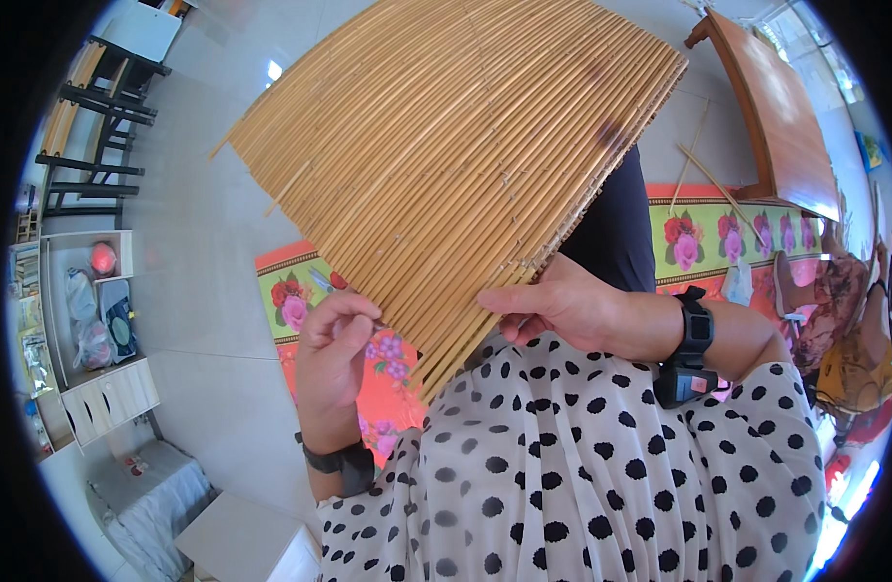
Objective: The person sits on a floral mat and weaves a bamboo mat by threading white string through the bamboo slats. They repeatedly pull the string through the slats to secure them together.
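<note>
A large mat [446, 145] of thin yellow-brown reed sticks, bound in rows with fine ties, slopes away from my lap. My right hand [577, 306] grips its near right edge, thumb lying on top of the sticks and fingers curled underneath. At the mat's near left edge, my left hand [334, 339] is closed in a pinch beside the stick ends. What lies between those fingertips is too small to make out. Several of the nearest sticks [436, 373] fan slightly apart, their ends pointing toward my body.
A flowered rug [732, 233] lies beneath, with loose sticks [722, 189] near its far edge. To the right stands a brown wooden table [771, 107]. Folding chairs [97, 136] and a shelf unit [107, 398] line the left. A white box [242, 538] sits at lower left.
</note>
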The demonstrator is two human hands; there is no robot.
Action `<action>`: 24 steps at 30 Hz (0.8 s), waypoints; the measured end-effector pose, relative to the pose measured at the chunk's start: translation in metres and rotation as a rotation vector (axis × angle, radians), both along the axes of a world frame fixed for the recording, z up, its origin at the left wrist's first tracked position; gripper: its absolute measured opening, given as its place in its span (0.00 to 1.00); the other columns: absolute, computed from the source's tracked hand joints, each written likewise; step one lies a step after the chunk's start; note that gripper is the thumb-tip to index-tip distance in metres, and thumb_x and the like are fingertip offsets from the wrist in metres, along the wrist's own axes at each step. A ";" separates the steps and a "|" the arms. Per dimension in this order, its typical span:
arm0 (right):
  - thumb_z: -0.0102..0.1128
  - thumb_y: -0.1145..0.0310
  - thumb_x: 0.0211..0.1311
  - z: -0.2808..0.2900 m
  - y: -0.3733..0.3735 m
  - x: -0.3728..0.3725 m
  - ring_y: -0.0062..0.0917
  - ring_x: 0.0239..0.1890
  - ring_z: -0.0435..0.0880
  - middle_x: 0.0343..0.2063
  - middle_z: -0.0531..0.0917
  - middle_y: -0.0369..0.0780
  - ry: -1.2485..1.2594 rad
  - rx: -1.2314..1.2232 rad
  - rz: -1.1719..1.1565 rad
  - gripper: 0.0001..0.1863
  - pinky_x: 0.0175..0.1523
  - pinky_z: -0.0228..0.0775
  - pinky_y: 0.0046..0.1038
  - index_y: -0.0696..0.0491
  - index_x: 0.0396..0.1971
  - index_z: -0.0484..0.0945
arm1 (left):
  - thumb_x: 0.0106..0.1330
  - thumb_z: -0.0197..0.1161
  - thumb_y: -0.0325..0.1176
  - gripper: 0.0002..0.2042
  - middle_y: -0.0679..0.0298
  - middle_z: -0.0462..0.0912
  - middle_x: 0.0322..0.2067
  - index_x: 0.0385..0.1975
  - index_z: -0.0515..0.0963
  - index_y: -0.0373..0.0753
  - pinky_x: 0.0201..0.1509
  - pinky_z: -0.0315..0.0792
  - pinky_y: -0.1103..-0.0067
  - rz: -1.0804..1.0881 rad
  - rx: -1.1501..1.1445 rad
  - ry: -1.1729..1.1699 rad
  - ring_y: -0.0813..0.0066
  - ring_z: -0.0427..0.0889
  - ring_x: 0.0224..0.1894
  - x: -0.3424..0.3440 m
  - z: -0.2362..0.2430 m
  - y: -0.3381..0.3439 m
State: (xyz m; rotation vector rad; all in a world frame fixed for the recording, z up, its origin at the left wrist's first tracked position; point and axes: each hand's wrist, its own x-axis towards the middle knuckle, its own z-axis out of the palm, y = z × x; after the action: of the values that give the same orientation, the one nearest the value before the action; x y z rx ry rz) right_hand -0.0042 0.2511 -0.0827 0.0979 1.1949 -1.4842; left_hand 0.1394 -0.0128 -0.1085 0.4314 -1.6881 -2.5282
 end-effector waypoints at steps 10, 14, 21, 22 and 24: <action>0.75 0.58 0.63 -0.006 0.023 -0.015 0.17 0.27 0.81 0.33 0.84 0.34 0.044 0.016 0.063 0.17 0.34 0.78 0.21 0.54 0.42 0.83 | 0.69 0.67 0.24 0.06 0.68 0.85 0.36 0.42 0.85 0.32 0.40 0.66 0.84 -0.052 -0.108 -0.098 0.86 0.73 0.34 -0.022 0.011 0.015; 0.76 0.57 0.60 -0.021 0.068 -0.029 0.18 0.26 0.80 0.29 0.83 0.32 0.249 0.043 0.011 0.16 0.32 0.73 0.22 0.53 0.28 0.81 | 0.68 0.68 0.24 0.06 0.67 0.86 0.36 0.42 0.85 0.31 0.41 0.67 0.85 -0.064 -0.123 -0.095 0.85 0.74 0.33 -0.025 0.014 0.016; 0.78 0.70 0.43 -0.013 0.068 -0.039 0.31 0.39 0.81 0.33 0.83 0.34 2.098 0.075 -0.076 0.14 0.44 0.75 0.33 0.50 0.32 0.84 | 0.66 0.68 0.23 0.07 0.63 0.88 0.37 0.41 0.85 0.31 0.42 0.70 0.84 -0.047 -0.121 -0.112 0.83 0.79 0.36 -0.020 0.019 0.012; 0.77 0.70 0.42 -0.014 0.061 -0.040 0.31 0.42 0.81 0.36 0.83 0.35 2.200 0.009 -0.070 0.15 0.46 0.75 0.34 0.49 0.34 0.85 | 0.66 0.67 0.23 0.07 0.63 0.88 0.38 0.42 0.85 0.31 0.42 0.71 0.84 -0.056 -0.120 -0.107 0.83 0.80 0.36 -0.022 0.019 0.010; 0.73 0.69 0.43 -0.017 0.051 -0.043 0.30 0.50 0.81 0.45 0.84 0.36 2.309 -0.079 -0.030 0.21 0.53 0.74 0.36 0.49 0.43 0.87 | 0.67 0.67 0.24 0.07 0.62 0.88 0.38 0.42 0.85 0.31 0.43 0.72 0.83 -0.068 -0.102 -0.134 0.82 0.81 0.37 -0.024 0.018 0.006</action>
State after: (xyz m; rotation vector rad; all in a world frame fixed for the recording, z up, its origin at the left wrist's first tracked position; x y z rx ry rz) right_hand -0.0470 0.3022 -0.0999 -2.1491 2.6698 -1.1845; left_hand 0.1151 -0.0070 -0.0907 0.5553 -1.9002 -2.4959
